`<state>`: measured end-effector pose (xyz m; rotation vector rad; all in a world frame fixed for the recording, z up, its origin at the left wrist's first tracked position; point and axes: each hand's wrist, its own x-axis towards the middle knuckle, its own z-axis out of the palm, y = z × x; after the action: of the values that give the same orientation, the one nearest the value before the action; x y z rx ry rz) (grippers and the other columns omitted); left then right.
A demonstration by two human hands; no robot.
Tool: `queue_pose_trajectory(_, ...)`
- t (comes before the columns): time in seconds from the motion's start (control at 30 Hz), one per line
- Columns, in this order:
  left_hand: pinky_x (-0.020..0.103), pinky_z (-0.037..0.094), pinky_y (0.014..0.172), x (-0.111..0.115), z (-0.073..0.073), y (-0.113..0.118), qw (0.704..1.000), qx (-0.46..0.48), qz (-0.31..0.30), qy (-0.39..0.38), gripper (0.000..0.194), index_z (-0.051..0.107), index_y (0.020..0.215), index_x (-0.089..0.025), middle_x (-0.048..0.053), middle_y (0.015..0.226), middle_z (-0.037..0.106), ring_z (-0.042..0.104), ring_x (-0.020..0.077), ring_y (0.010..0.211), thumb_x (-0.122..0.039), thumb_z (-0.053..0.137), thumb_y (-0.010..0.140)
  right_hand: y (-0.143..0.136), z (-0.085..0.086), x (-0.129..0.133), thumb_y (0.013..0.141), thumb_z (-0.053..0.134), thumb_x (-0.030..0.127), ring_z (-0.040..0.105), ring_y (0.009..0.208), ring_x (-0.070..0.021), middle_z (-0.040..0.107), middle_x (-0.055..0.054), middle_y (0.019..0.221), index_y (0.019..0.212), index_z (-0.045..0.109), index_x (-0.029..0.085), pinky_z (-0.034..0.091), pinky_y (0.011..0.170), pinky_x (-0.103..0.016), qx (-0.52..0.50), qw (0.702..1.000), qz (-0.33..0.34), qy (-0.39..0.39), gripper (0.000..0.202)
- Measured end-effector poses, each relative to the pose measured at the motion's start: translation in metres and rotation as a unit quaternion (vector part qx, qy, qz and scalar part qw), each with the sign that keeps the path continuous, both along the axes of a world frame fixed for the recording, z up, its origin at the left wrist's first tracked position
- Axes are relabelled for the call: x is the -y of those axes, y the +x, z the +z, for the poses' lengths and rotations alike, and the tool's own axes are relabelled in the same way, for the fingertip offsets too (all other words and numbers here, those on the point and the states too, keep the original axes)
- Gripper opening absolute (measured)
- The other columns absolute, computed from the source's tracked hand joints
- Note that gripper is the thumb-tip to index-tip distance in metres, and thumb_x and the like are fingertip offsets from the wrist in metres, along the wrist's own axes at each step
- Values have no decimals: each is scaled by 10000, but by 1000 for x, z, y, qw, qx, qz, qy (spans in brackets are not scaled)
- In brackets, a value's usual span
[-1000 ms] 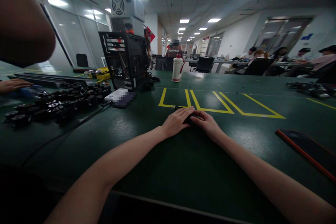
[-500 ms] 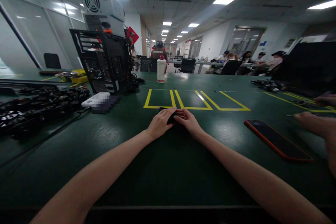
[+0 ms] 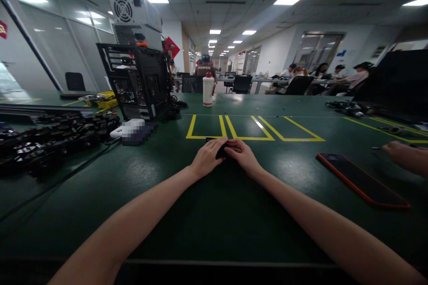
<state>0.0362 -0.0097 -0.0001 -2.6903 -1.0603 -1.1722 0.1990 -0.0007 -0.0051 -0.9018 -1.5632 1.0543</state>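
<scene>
From where I stand, both hands meet over the middle of the green worktop [image 3: 227, 218], the forearms reaching in across its near edge. Between them sits a small black object [image 3: 220, 152], mostly covered, so I can't make out its full shape; it lies just on the near side of the yellow tape outlines [image 3: 256, 138]. The left hand [image 3: 209, 156] is laid over it, fingers close together on top and thumb tucked along the near side, while the right hand [image 3: 243, 156] pinches its right end between thumb and fingers, close up against the left fingertips. Past the tape, toward the far edge, a white bottle [image 3: 207, 92] with a red lid stands upright. Over on the left part of the worktop there's a black computer case [image 3: 143, 82] with power supply units [image 3: 135, 11] stacked on it, a white device [image 3: 121, 131] in front, and a heap of black parts [image 3: 63, 142] toward the left edge. Toward the right edge lies a flat dark tablet [image 3: 363, 180] with an orange rim, and just beyond its far corner another person's hand [image 3: 404, 155] reaches in, holding something thin.
</scene>
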Motion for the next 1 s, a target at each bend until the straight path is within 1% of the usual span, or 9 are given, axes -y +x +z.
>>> queue_pose_trajectory(0.07,399,374,995,0,0,0,1000,0,0,0,607,331,1260,-201,73,1255,479,437,204,1175,-129,596,719,0,1,-2,681,636,258,573,955,-184,595,-62,1037,982,551,191,437,880,-376,-1,1000,-4,-12,319)
queue_pose_trajectory(0.27,398,380,989,1,2,1,1000,1,0,2,591,347,1250,-200,75,1253,481,447,203,1165,-126,592,717,4,0,0,621,676,210,556,1018,-204,583,-47,1089,994,549,207,426,900,-388,-20,999,30,-25,394)
queue_pose_trajectory(0.37,384,377,992,0,1,1,1000,-3,5,3,591,356,1243,-189,77,1252,484,450,201,1161,-133,606,711,3,0,3,644,665,235,559,1009,-188,587,-30,1062,948,546,211,426,907,-376,-30,999,32,-10,326)
queue_pose_trajectory(0.47,389,375,991,-1,0,1,1000,-5,8,7,595,357,1241,-191,78,1249,486,453,203,1159,-135,612,707,1,0,1,672,643,255,576,958,-169,601,-23,997,892,558,202,420,918,-371,-19,1000,-1,12,241)
queue_pose_trajectory(0.57,395,376,989,-2,-1,1,1000,-6,7,10,596,355,1242,-199,78,1247,487,456,204,1158,-131,608,707,0,-1,-4,661,652,246,577,946,-174,590,-45,1037,945,554,195,432,902,-374,1,999,-31,17,305)
queue_pose_trajectory(0.7,402,374,989,-2,-2,1,1000,-3,1,10,603,346,1248,-204,77,1251,484,450,206,1165,-120,599,708,2,-3,-5,684,629,233,568,977,-188,577,-59,1093,1035,541,204,425,907,-393,33,999,-7,18,362)
queue_pose_trajectory(0.83,395,366,996,-2,-2,1,1000,-2,1,10,610,336,1257,-201,76,1254,482,445,205,1169,-115,595,712,2,-3,-1,660,647,202,567,977,-183,581,-36,1061,999,544,213,423,914,-382,41,998,0,39,354)
queue_pose_trajectory(0.93,384,365,998,-2,-2,1,1000,-6,5,10,605,341,1256,-189,80,1255,481,442,203,1170,-117,597,713,0,-2,1,678,635,238,568,976,-177,591,-32,1028,961,550,207,432,902,-361,26,998,-4,51,298)
queue_pose_trajectory(1.0,382,365,998,-2,-2,1,1000,-6,4,8,615,343,1255,-186,82,1256,480,443,204,1168,-120,607,704,-2,-1,1,688,624,261,578,951,-176,610,-25,967,909,564,201,443,884,-355,20,998,-23,60,236)
